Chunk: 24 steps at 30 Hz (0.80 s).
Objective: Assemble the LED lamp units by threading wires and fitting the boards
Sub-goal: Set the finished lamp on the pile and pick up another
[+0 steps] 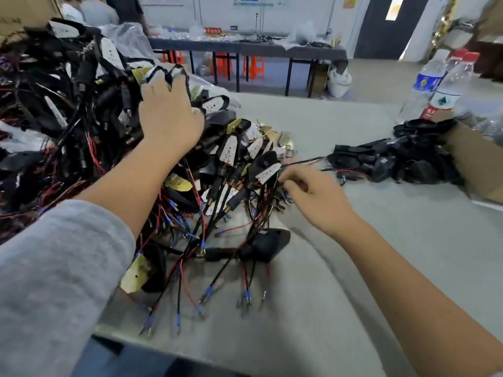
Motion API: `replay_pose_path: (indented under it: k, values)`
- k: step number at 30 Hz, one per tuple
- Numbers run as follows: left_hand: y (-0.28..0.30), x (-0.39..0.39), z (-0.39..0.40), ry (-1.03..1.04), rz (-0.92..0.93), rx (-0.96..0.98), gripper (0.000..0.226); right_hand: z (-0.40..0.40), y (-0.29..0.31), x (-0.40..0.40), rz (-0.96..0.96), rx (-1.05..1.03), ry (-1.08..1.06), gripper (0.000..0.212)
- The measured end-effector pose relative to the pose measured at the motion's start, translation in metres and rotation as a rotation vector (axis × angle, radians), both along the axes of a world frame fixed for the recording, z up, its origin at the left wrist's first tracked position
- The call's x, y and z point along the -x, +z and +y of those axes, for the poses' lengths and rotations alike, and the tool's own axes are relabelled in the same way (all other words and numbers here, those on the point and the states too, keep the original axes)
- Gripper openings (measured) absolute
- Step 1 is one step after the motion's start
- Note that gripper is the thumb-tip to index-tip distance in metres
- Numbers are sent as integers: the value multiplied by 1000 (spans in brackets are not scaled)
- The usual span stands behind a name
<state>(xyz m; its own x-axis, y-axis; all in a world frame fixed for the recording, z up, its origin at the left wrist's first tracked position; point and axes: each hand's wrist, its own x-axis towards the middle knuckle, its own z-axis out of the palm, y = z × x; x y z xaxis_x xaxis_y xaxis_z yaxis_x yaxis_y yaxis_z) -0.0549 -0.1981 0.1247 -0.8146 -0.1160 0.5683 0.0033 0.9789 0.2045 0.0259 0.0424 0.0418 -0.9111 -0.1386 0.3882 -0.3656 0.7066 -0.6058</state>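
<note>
A big tangled heap of black lamp housings, white and gold LED boards and red and black wires (81,118) covers the left of the grey table. My left hand (168,118) rests on top of the heap, fingers reaching into it near a black-edged white board (160,74). My right hand (315,197) is at the heap's right edge, its fingers curled and pinching thin wires beside a white LED board (268,172). One black housing (265,244) with wires lies alone near the front. Blue-tipped wire ends (206,292) spread toward the table's front edge.
A pile of empty black housings (402,161) spills from a cardboard box (479,170) at the right. Two clear water bottles (441,85) stand behind it. Farther back stand another dark table (245,49), orange stools and people at the upper left.
</note>
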Motion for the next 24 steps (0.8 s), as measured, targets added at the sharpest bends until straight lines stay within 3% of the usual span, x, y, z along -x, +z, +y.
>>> replay_pose_path:
  k: [3, 6, 8, 11, 13, 19, 24]
  values:
    - [5, -4, 29, -123, 26, -78, 45, 18, -3, -15, -177, -27, 138, 7]
    - [1, -20, 61, -383, -82, -203, 26, 18, -7, -30, -309, -108, 261, 26]
    - [-9, -36, 80, -565, -247, -248, 18, 13, -13, -35, -241, -236, 300, 43]
    - [-33, -53, 103, -766, -452, -35, 15, 8, -15, -38, -127, -247, 340, 47]
    - [-52, -54, 112, -763, -483, 119, 18, 12, -13, -39, -175, -162, 348, 38]
    - [-73, -41, 90, -636, -408, 271, 30, 48, -13, -39, -357, 38, 236, 34]
    - [-67, -36, 75, -595, -290, 229, 33, 68, -13, -31, -362, 138, 149, 32]
